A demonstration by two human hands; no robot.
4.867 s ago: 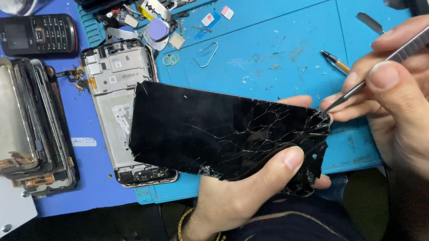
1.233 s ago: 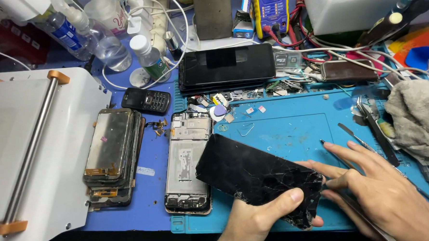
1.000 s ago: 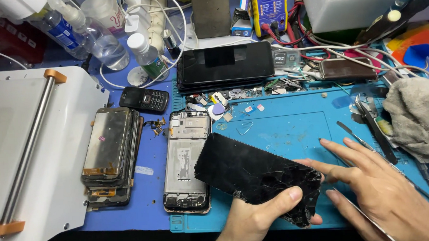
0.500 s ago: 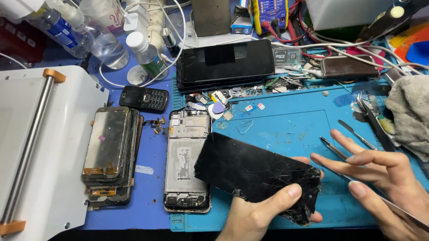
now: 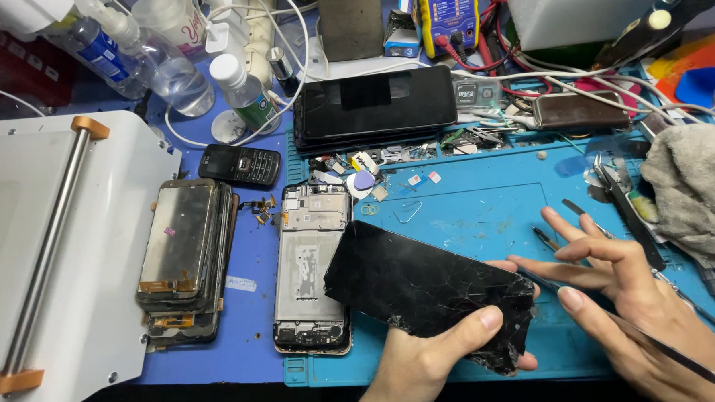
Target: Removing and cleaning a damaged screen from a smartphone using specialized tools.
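A cracked black screen (image 5: 425, 286) is gripped in the left hand (image 5: 429, 359), the thumb pressed on its front near the broken lower right corner and the other fingers hidden beneath. The screen is held tilted above the blue mat (image 5: 486, 211), its left end overlapping the stripped phone frame (image 5: 310, 267) that lies on the mat's left edge. The right hand (image 5: 627, 294) is seen just beside the screen's right end, its fingers spread, with slim tweezers (image 5: 620, 318) pinched between thumb and forefinger; the tip is pointed at the screen's right edge, though contact cannot be made out. A stack of old screens (image 5: 185, 257) is laid on the blue table to the left of the frame, next to a white machine with a metal roller (image 5: 54, 238). A small keypad phone (image 5: 239, 164) is placed behind the stack. A dark phone (image 5: 373, 104) lies at the mat's far edge, with tiny parts scattered before it. A grey rag (image 5: 694, 190) is bundled at the right.
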